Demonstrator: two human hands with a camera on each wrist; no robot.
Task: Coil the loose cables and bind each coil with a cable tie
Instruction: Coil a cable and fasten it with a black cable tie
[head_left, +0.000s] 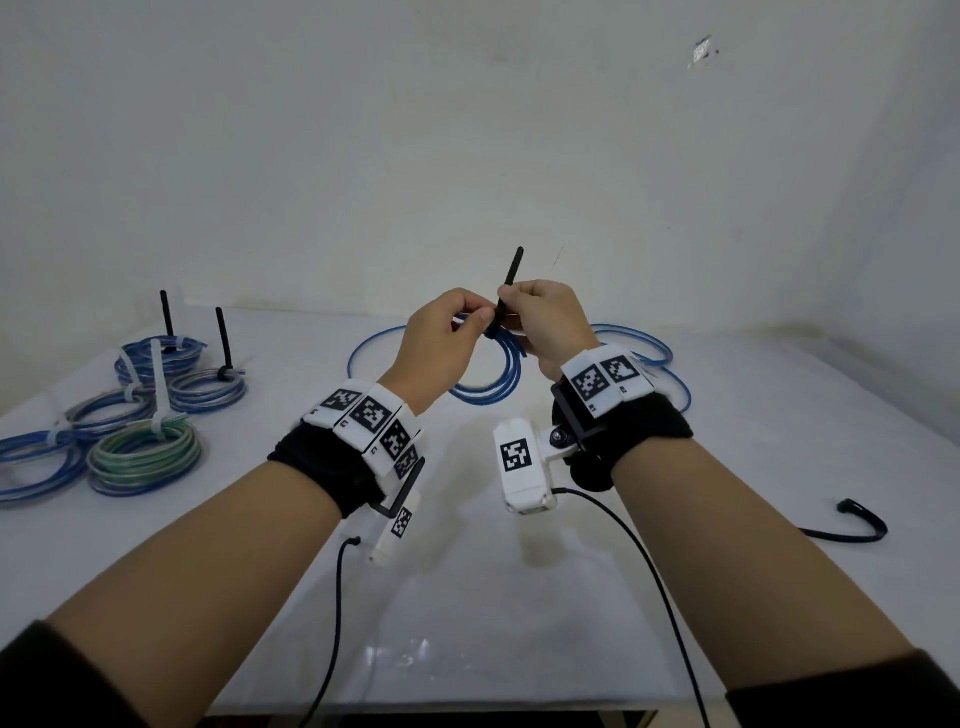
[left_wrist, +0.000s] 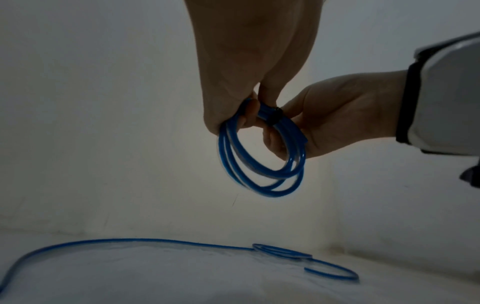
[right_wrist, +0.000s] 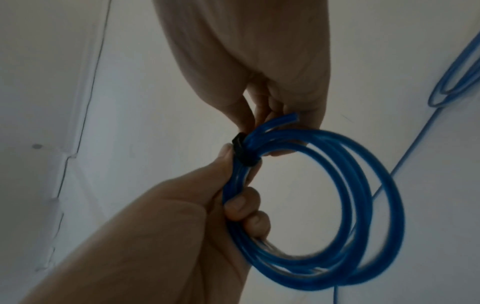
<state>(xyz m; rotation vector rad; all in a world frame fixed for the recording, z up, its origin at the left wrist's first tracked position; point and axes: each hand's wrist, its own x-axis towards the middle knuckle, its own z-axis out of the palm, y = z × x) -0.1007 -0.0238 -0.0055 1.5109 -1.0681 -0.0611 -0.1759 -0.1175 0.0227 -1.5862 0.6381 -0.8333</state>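
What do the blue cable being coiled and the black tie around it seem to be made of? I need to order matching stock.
The blue cable looks like flexible plastic tubing or plastic-jacketed wire: glossy, slightly see-through, with pale highlights along its loops. The black tie looks like matte plastic, probably nylon: its free tail stands stiffly upright above the hands. Neither material can be confirmed by look alone.

The held coil (right_wrist: 345, 216) is blue, its cable tie (head_left: 511, 283) black. On the white desk (head_left: 675, 519), far left, the bound coils (head_left: 145, 415) run blue, grey and green-tinged (their ties white or black). The wrist bands (head_left: 363, 415) carry black-and-white square codes, seemingly on black cloth.
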